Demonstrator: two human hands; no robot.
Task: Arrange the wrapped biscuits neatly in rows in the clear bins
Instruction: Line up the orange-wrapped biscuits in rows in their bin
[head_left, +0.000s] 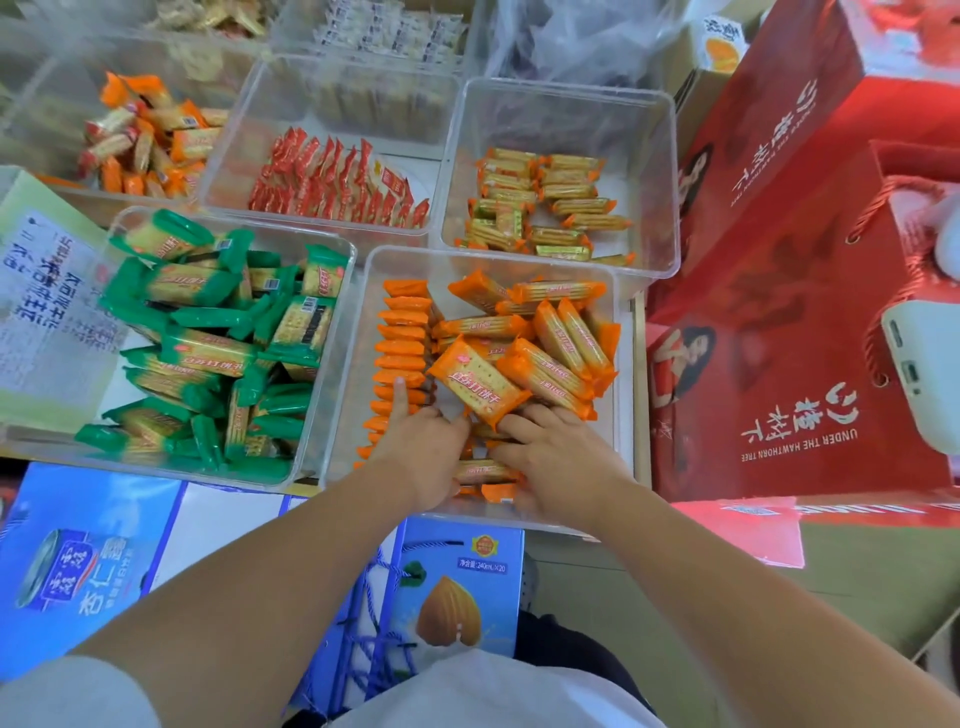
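Both my hands are inside the near clear bin (363, 291) of orange-wrapped biscuits. A neat row of packs standing on edge (402, 348) runs along its left side; a loose heap (556, 338) fills the right. My left hand (423, 447) lies against the near end of the row, index finger stretched along it and thumb touching one flat orange pack (475, 382). My right hand (553, 457) rests on the packs at the near right, fingers reaching under that same pack. Whether either hand grips it is hidden.
A bin of loose green-wrapped biscuits (218, 343) stands to the left. Behind are bins of red packs (337, 182), gold-orange packs (545, 208) and orange-red packs (145, 140). Red gift boxes (789, 260) stand at the right, blue drink cartons (93, 551) in front.
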